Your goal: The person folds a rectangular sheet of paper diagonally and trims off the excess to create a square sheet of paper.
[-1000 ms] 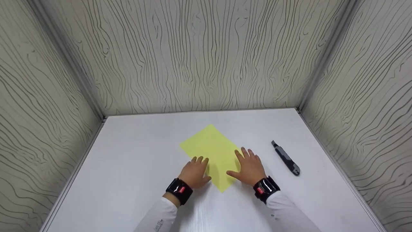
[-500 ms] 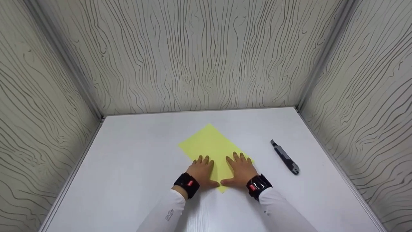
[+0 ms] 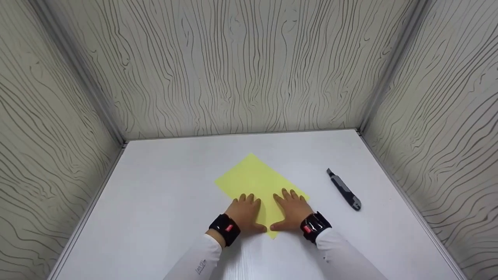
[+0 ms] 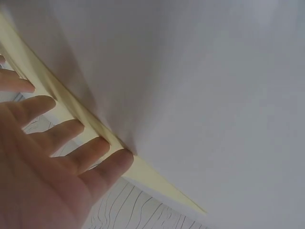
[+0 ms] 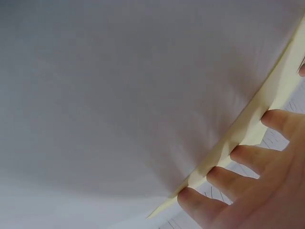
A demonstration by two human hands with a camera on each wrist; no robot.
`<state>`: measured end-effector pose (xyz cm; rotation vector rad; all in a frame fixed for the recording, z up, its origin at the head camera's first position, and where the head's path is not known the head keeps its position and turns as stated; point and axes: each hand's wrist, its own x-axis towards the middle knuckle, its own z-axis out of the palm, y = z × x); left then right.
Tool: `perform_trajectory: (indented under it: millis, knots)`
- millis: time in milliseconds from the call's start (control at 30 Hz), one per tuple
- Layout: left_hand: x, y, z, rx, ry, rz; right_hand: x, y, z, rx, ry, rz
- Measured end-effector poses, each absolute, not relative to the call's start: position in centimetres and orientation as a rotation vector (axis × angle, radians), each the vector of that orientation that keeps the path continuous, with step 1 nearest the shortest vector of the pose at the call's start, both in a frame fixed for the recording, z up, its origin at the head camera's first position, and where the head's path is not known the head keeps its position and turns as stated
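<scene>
A yellow sheet of paper (image 3: pixel 253 175) lies flat on the white table, turned so that one corner points toward the person. On its near left side rests the left hand (image 3: pixel 246 214), fingers spread and fingertips touching the sheet. The right hand (image 3: pixel 292 212) lies on the near right side in the same way. Both thumbs point inward and almost meet close to the near corner. Each wrist view shows spread fingertips on the paper's edge: the left hand (image 4: pixel 62 162) in one, the right hand (image 5: pixel 257 181) in the other.
To the right of the paper lies a black and grey utility knife (image 3: pixel 344 189), its blade end pointing away. The white table (image 3: pixel 167 175) is closed in by wood-grain panels (image 3: pixel 233 70) at the back and both sides.
Both hands have moved inward onto the paper, thumbs coming close together. Over the last half second the sheet has slid slightly toward the person with them. The knife has stayed put.
</scene>
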<state>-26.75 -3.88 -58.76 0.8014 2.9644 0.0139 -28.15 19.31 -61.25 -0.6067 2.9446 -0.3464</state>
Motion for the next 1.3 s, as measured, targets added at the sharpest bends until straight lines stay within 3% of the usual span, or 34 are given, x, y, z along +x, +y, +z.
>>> perform_trajectory:
  millis: [667, 1033, 1300]
  knots:
    - [-26.8, -5.8, -58.5, 0.851, 2.918, 0.204, -27.0, 19.4, -60.5, -0.624, 2.994, -0.34]
    - [-27.7, -7.3, -59.3, 1.014, 2.96, 0.236, -27.0, 20.1, -60.4, -0.728, 3.015, -0.438]
    - [-27.8, -8.0, -59.6, 1.15, 3.106, 0.336, -26.6, 20.5, -59.4, -0.656, 2.953, -0.523]
